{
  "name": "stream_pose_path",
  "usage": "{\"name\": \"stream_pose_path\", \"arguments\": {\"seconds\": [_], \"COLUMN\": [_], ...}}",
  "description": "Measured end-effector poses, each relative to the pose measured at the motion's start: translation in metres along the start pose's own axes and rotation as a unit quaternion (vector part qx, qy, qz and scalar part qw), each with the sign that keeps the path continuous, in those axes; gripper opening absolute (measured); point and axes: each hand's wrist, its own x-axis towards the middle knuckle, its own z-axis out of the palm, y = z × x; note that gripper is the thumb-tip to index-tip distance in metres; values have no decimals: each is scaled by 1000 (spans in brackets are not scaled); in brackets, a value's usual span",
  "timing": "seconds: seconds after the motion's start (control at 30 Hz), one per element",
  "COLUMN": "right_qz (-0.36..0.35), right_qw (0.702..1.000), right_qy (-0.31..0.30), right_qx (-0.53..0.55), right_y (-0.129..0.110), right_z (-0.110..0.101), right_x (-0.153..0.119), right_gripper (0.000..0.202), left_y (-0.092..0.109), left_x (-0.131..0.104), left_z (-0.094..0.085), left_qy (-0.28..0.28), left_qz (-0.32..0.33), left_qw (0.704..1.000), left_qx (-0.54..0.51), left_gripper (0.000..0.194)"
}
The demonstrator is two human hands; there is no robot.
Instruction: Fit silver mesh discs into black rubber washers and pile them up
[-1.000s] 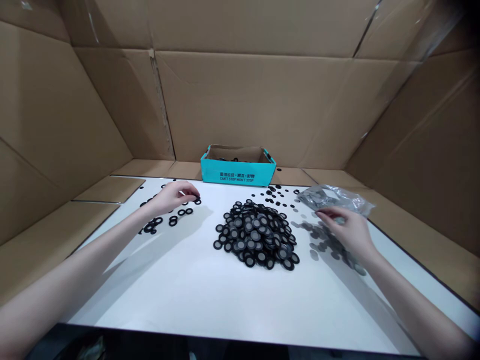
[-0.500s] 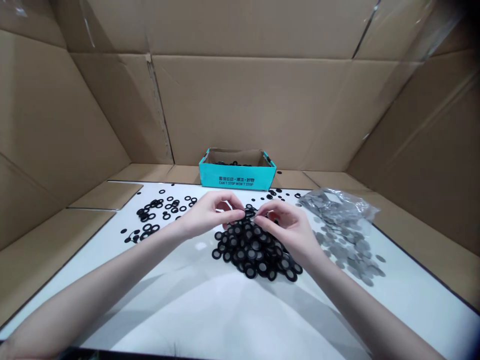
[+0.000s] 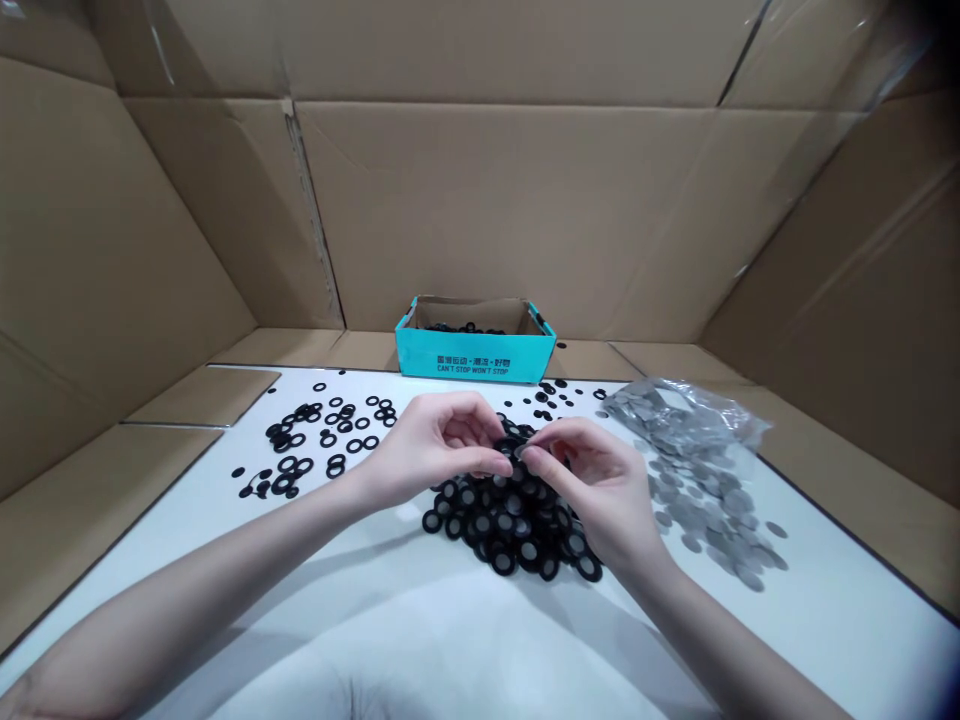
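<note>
Above a heap of black rings with grey centres [image 3: 529, 550], my left hand [image 3: 450, 440] pinches a black ring [image 3: 508, 446] between thumb and fingers. Close beside it on the right, my right hand [image 3: 596, 475] holds a small grey disc [image 3: 522, 453] at its fingertips. The disc is near or against the ring; whether they touch is too small to tell. Both hands hide the upper part of the heap.
A turquoise box [image 3: 474, 357] with black pieces inside stands at the back. Loose black rings [image 3: 304, 465] lie to the left. On the right are a clear plastic bag [image 3: 686, 410] and scattered grey discs [image 3: 712, 510]. Cardboard walls surround the white table [image 3: 337, 620].
Both hands have come slightly lower and closer to me, with their fingertips nearer each other. The whole view has shifted a little.
</note>
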Motion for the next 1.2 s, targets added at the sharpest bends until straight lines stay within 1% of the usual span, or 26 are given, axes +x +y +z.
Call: {"name": "stream_pose_path", "arguments": {"seconds": [0.1,0.2,0.27,0.37,0.43,0.6,0.7,0.87,1.0,1.07,1.2], "right_qz": [-15,-35,-48,-73,-98,-148,-154,-148,-145,-145,-157], "right_qw": [1000,999,998,995,992,981,979,979,979,978,974], "right_qy": [22,28,20,-13,-27,-19,-24,-56,-56,-49,-44], "right_qx": [0,-6,-27,-60,-75,-121,-132,-126,-132,-139,-156], "right_y": [-2,-3,-4,-5,-6,-7,-6,-5,-7,-7,-8], "right_z": [1,2,2,1,0,1,0,-1,-1,0,0], "right_x": [-2,-4,-5,-4,-4,-3,-4,-6,-6,-6,-6], "right_gripper": [8,10,8,4,5,14,14,9,10,12,14], "left_y": [2,3,3,3,3,5,4,5,6,6,7], "left_x": [-3,-5,-6,-7,-6,-5,-5,-7,-8,-8,-9], "left_z": [2,2,2,2,1,0,-1,0,0,-1,-1], "left_qy": [2,-10,-18,-31,-46,-75,-82,-61,-63,-65,-78], "left_qz": [18,25,27,31,32,16,12,29,40,59,118], "left_qw": [1000,999,999,999,998,996,995,994,991,985,962], "left_qx": [14,19,22,28,30,40,54,81,110,150,232], "left_gripper": [20,19,16,12,10,11,12,12,11,11,11]}}
